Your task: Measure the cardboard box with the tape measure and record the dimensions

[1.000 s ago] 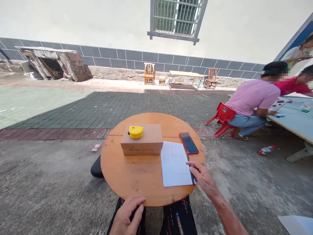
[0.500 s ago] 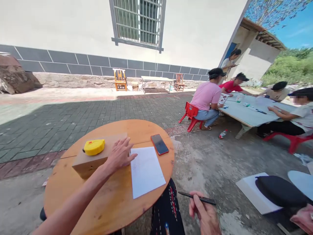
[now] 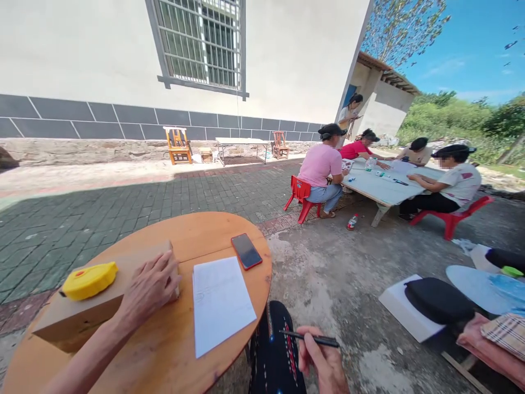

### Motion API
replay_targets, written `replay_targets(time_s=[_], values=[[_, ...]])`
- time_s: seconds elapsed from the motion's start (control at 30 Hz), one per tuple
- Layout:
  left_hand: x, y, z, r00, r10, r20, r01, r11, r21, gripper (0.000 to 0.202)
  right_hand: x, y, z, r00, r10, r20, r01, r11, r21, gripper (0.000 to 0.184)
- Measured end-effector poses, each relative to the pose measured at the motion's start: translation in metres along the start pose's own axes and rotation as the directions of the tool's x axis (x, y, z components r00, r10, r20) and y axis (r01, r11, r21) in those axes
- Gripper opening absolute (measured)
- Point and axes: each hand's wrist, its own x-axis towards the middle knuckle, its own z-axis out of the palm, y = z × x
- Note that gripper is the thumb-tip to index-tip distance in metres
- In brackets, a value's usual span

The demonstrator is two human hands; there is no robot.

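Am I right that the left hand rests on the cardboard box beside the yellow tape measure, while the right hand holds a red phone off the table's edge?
Not quite: the head view shows the right hand holding a black pen, not the phone, which lies on the round table. The left hand does rest on the box beside the tape measure.

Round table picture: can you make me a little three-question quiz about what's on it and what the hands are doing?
1. True or false: the yellow tape measure lies on top of the cardboard box.
2. What does the right hand hold? A) phone B) black pen C) paper
3. Which thing lies between the box and the red phone on the round table?

Key:
1. True.
2. B: the black pen, held off the table's edge.
3. The white paper. The left hand rests on the box's end.
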Motion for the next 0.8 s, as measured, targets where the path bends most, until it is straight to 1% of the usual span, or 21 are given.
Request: replay_targets(time_s=[0.07, 0.13, 0.2, 0.23, 0.3, 0.33, 0.4, 0.47, 0.5, 0.57, 0.63, 0.7, 0.8], values=[[-0.010, 0.013, -0.005, 0.997, -0.029, -0.071, 0.025, 0.998, -0.053, 0.042, 0.000, -0.001, 0.004, 0.999, -0.022, 0.028, 0.024, 0.998, -0.054, 0.038], [-0.030, 0.034, -0.006, 0.992, -0.071, -0.108, 0.057, 0.990, -0.133, 0.042, 0.002, -0.002, 0.009, 0.996, -0.071, 0.056, 0.079, 0.983, -0.165, 0.035], [-0.056, 0.060, -0.002, 0.992, -0.110, -0.066, 0.093, 0.970, -0.224, 0.041, 0.009, 0.001, 0.017, 0.985, -0.138, 0.101, 0.161, 0.943, -0.291, 0.033], [-0.070, 0.073, 0.002, 0.988, -0.146, -0.043, 0.131, 0.957, -0.258, 0.042, 0.014, 0.004, 0.022, 0.975, -0.176, 0.138, 0.214, 0.914, -0.344, 0.033], [-0.093, 0.097, 0.013, 0.970, -0.242, -0.010, 0.228, 0.925, -0.305, 0.040, 0.028, 0.015, 0.035, 0.933, -0.272, 0.234, 0.350, 0.832, -0.431, 0.032], [-0.102, 0.107, 0.019, 0.963, -0.270, 0.013, 0.259, 0.908, -0.328, 0.041, 0.035, 0.021, 0.043, 0.901, -0.326, 0.286, 0.428, 0.775, -0.465, 0.032], [-0.113, 0.120, 0.031, 0.942, -0.331, 0.051, 0.328, 0.879, -0.346, 0.045, 0.051, 0.033, 0.058, 0.819, -0.429, 0.380, 0.573, 0.638, -0.515, 0.032], [-0.117, 0.127, 0.041, 0.924, -0.372, 0.090, 0.380, 0.863, -0.333, 0.049, 0.064, 0.042, 0.071, 0.744, -0.502, 0.440, 0.666, 0.512, -0.543, 0.032], [-0.117, 0.129, 0.044, 0.919, -0.379, 0.107, 0.392, 0.862, -0.322, 0.051, 0.069, 0.046, 0.076, 0.718, -0.519, 0.464, 0.693, 0.464, -0.552, 0.032], [-0.115, 0.131, 0.048, 0.922, -0.366, 0.127, 0.388, 0.871, -0.301, 0.051, 0.076, 0.049, 0.085, 0.682, -0.526, 0.509, 0.725, 0.393, -0.565, 0.032], [-0.114, 0.134, 0.048, 0.931, -0.342, 0.127, 0.364, 0.890, -0.274, 0.048, 0.077, 0.050, 0.091, 0.657, -0.521, 0.545, 0.746, 0.343, -0.570, 0.033], [-0.115, 0.136, 0.045, 0.937, -0.326, 0.121, 0.347, 0.907, -0.240, 0.044, 0.075, 0.051, 0.094, 0.642, -0.516, 0.568, 0.759, 0.316, -0.570, 0.034], [-0.122, 0.137, 0.040, 0.944, -0.306, 0.119, 0.326, 0.919, -0.221, 0.042, 0.068, 0.052, 0.094, 0.641, -0.508, 0.575, 0.760, 0.319, -0.566, 0.034]])
